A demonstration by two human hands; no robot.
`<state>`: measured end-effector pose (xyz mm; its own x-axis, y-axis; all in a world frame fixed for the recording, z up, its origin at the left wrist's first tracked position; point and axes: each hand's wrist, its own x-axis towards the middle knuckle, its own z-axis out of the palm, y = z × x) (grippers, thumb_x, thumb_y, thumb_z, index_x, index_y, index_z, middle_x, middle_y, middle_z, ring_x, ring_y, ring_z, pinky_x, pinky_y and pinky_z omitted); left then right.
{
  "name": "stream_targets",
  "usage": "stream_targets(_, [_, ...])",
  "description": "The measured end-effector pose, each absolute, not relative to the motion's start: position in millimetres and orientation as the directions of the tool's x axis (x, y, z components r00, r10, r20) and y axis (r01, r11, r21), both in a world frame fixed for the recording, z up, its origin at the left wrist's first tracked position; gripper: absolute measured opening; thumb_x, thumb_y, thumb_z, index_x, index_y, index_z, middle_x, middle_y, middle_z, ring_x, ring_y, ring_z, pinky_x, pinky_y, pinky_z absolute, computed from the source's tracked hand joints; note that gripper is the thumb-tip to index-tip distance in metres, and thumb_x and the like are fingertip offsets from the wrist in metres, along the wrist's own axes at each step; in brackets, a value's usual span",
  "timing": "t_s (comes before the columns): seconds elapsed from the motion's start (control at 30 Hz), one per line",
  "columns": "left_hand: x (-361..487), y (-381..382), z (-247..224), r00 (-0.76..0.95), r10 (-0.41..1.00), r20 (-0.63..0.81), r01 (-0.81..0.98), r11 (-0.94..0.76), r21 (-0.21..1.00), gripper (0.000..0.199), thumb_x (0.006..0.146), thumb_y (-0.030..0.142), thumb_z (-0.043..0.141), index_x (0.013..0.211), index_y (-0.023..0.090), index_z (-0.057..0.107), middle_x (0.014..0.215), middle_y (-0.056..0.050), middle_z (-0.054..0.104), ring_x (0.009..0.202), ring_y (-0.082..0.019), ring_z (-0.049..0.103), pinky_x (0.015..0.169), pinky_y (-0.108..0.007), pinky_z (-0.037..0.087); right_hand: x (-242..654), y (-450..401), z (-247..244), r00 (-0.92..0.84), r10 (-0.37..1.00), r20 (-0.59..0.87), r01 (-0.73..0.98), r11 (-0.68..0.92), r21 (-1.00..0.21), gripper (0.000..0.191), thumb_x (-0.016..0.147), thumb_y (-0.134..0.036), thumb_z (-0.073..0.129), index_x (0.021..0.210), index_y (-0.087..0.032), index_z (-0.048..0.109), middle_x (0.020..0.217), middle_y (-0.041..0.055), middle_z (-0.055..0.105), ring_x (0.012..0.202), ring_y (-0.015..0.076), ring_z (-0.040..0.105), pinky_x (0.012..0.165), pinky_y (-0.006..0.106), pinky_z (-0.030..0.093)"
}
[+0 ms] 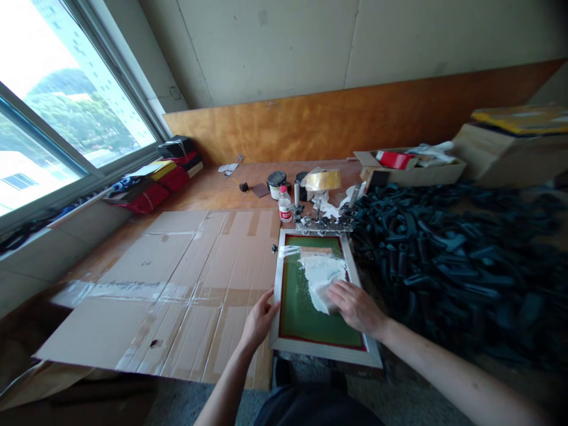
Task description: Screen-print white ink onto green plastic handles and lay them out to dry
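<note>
Right grip (357, 306) pressed together on white material (318, 275); left grip (260, 319) pinching frame (326, 350) at left edge

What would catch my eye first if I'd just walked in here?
Probably the framed green screen at front centre, with a bright white patch, cloth or paste, I can't tell which, under the person's right hand; the left hand is at its left edge. Next, perhaps, the heap of dark pieces filling the right side, and the flattened cardboard spread out on the left.

No readable text — marks on bottle (284, 205) and cardboard (177, 319) illegible.
</note>
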<state>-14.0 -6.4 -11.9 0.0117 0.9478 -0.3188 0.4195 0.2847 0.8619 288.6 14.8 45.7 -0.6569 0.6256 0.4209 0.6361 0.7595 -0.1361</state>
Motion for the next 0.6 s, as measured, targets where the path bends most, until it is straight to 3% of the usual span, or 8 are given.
stream_targets(0.1, [-13, -6, -10, 0.007, 0.941, -0.339, 0.373, 0.313, 0.874, 0.067, 0.08, 0.056, 0.051, 0.134, 0.016, 0.05, 0.059, 0.006, 0.046, 0.053, -0.01, 0.041, 0.05, -0.021, 0.032, 296, 6, 47, -0.708, 0.587, 0.393, 0.578, 0.801, -0.155, 0.024, 0.082, -0.007, 0.047, 0.093, -0.016, 0.066, 0.089, 0.0079, 0.065, 0.089, 0.0207, 0.055, 0.081, 0.034, 0.044])
stream_targets(0.2, [-12, -6, -2, 0.034, 0.931, -0.363, 0.289, 0.339, 0.895, 0.074, 0.078, 0.06, 0.053, 0.135, 0.014, 0.048, 0.058, 0.008, 0.042, 0.05, -0.008, 0.038, 0.048, -0.02, 0.029, 293, 30, 68, -0.656, 0.698, 0.289, 0.653, 0.716, -0.249, 0.013, 0.083, -0.016, 0.058, 0.094, -0.019, 0.065, 0.087, 0.0049, 0.065, 0.088, 0.0199, 0.056, 0.082, 0.034, 0.043])
stream_targets(0.33, [-12, -7, 28, 0.074, 0.935, -0.346, 0.138, 0.334, 0.932, 0.087, 0.072, 0.063, 0.061, 0.14, 0.013, 0.04, 0.055, 0.009, 0.042, 0.048, -0.007, 0.036, 0.046, -0.019, 0.026, 281, 84, 104, -0.47, 0.844, 0.257, 0.821, 0.525, -0.225, 0.048, 0.083, -0.028, 0.065, 0.13, -0.025, 0.053, 0.095, 0.0039, 0.066, 0.088, 0.0199, 0.057, 0.081, 0.032, 0.044])
stream_targets(0.4, [-12, -7, 53, 0.073, 0.936, -0.345, 0.061, 0.341, 0.938, 0.084, 0.069, 0.063, 0.065, 0.135, 0.013, 0.048, 0.059, 0.006, 0.051, 0.051, -0.008, 0.042, 0.048, -0.019, 0.03, 288, 103, 118, -0.371, 0.879, 0.299, 0.881, 0.435, -0.185, 0.056, 0.086, -0.035, 0.062, 0.138, -0.026, 0.044, 0.095, 0.0047, 0.065, 0.087, 0.021, 0.058, 0.078, 0.031, 0.044])
stream_targets(0.5, [-8, -1, 98, -0.002, 0.954, -0.3, -0.005, 0.3, 0.954, 0.066, 0.075, 0.067, 0.057, 0.11, 0.011, 0.065, 0.073, -0.002, 0.063, 0.059, -0.011, 0.051, 0.052, -0.021, 0.037, 322, 110, 124, -0.148, 0.904, 0.402, 0.924, 0.271, -0.269, 0.044, 0.092, -0.04, 0.049, 0.132, -0.02, 0.051, 0.095, 0.0073, 0.065, 0.085, 0.0211, 0.059, 0.074, 0.029, 0.044])
stream_targets(0.6, [2, 20, 140, -0.096, 0.989, -0.116, -0.051, 0.112, 0.992, 0.062, 0.084, 0.066, 0.043, 0.104, 0.013, 0.066, 0.081, -0.005, 0.067, 0.066, -0.013, 0.056, 0.057, -0.022, 0.042, 354, 92, 101, 0.058, 0.939, 0.34, 0.941, 0.062, -0.332, 0.031, 0.094, -0.036, 0.043, 0.104, -0.017, 0.064, 0.086, 0.0072, 0.065, 0.079, 0.02, 0.06, 0.069, 0.028, 0.044])
